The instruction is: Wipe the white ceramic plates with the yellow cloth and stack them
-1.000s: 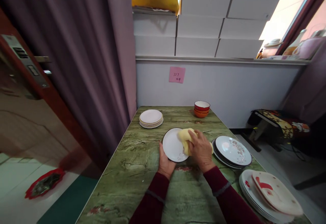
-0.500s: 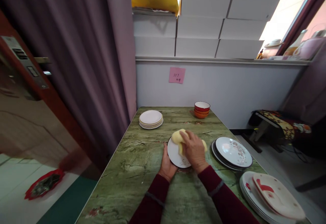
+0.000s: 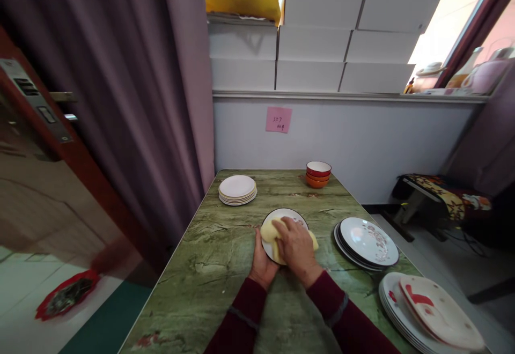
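Observation:
A white plate with a dark rim and a small floral pattern is held above the table. My left hand grips its lower left edge from beneath. My right hand presses a pale yellow cloth onto the plate's face, with part of the cloth sticking out to the right of the hand. Right of my hands is a stack of dark-rimmed floral plates. Closer to me on the right, a squarish plate with a red design lies on several white plates.
On the green wood-patterned table, a stack of white plates stands at the far left. Stacked red and orange bowls sit at the far right. A purple curtain hangs left of the table, and white boxes line the wall ledge.
My right hand and the cloth have slid down and left over the plate, uncovering its upper right pattern. The plate's upper edge now shows. My left hand keeps its hold.

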Available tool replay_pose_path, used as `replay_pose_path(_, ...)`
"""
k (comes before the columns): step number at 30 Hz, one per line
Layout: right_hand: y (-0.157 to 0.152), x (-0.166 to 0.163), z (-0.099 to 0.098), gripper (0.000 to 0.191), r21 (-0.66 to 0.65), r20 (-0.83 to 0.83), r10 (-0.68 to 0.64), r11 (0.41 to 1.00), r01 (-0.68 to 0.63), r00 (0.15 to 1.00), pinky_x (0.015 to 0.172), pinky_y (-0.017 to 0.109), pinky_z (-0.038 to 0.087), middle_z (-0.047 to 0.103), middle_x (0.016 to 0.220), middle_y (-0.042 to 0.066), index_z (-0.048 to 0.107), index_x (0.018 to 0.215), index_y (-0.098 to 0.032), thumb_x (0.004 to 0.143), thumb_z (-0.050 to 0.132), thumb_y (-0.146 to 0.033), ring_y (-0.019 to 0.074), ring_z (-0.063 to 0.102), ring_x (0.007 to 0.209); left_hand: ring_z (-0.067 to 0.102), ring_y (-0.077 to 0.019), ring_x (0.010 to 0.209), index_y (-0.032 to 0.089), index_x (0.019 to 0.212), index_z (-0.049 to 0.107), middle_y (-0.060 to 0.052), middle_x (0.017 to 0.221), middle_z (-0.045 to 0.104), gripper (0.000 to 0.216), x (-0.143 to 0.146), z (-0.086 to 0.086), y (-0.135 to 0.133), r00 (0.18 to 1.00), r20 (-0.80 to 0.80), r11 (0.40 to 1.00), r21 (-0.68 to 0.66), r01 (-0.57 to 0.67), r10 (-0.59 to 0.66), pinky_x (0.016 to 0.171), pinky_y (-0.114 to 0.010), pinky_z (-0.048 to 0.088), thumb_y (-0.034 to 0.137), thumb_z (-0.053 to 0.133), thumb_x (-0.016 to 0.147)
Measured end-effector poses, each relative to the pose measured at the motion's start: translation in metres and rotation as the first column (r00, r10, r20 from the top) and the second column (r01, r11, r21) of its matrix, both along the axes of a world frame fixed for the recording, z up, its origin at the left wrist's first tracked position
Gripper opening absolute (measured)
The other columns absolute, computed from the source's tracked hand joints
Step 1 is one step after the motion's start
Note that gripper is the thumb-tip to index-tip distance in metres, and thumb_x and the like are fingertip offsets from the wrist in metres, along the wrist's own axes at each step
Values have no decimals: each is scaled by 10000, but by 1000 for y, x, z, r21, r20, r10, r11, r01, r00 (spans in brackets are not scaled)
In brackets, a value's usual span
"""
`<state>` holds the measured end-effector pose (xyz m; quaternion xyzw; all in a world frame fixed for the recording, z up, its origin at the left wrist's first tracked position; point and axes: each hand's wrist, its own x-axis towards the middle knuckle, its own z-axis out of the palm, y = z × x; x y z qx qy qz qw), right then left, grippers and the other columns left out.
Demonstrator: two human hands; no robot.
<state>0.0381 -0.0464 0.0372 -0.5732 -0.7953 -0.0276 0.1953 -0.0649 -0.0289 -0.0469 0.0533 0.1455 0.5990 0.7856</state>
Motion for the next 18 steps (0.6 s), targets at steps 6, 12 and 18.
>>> replay_pose_path(6,22,26,-5,455,76,-6,-257,963,257,966,792,343,415,562,1356,98,549,1343,-270,890,561,-234,255,579,1002,524,-313,1312,144,1344,572,-154,1275,678,679,1,5,4,999,-38,1000,9,-28,28,1139,-488,346,649,360,942)
replay_pose_path(12,4,21,-22,761,100,25,-168,981,165,986,1001,507,357,480,1454,190,365,1484,-173,861,599,-543,356,474,1234,504,-311,1331,147,1437,479,-154,1332,641,720,-2,0,5,1000,-25,1000,0,-19,19,1137,-483,351,653,377,934)
replay_pose_path(18,0,35,-29,948,18,8,-69,997,69,998,1070,595,304,297,1584,162,235,1544,-248,755,727,-433,380,361,1370,526,-312,1311,119,1387,534,-158,1318,650,707,-2,0,5,998,-34,998,13,-55,56,1137,-461,355,643,356,947)
